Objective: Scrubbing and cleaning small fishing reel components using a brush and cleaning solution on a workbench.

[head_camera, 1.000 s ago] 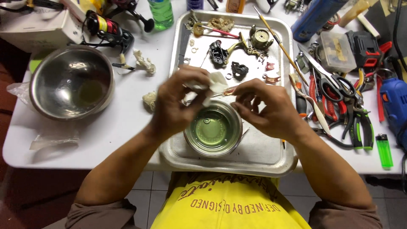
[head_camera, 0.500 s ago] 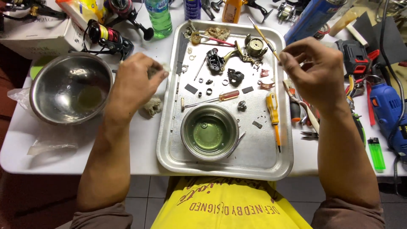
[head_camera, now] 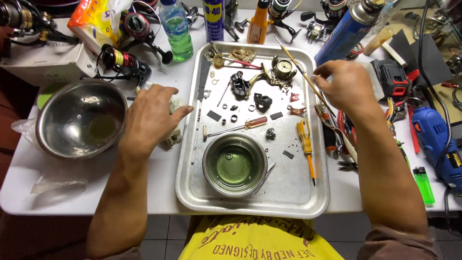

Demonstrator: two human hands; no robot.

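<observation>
the left hand (head_camera: 149, 118) lies flat over a crumpled white tissue (head_camera: 174, 105) on the white table (head_camera: 159, 183), just left of the metal tray (head_camera: 250, 204); its fingers are spread loosely over the wad, pressing rather than pinching. the right hand (head_camera: 344, 86) hovers at the tray's upper right rim, fingertips drawn narrow near the thin wooden-handled brush (head_camera: 298, 67); whether they pinch something small i cannot tell. on the tray sit a small steel bowl of greenish liquid (head_camera: 234, 164), a red-handled screwdriver (head_camera: 240, 126), a yellow screwdriver (head_camera: 305, 144), a black reel frame (head_camera: 239, 83) and scattered washers and clips. a large steel bowl (head_camera: 82, 119) stands well to the left. the loose parts look easy to scatter: a sleeve or wrist sweeping over the tray could flick washers off, and a nudge to the small bowl could slop liquid over them
</observation>
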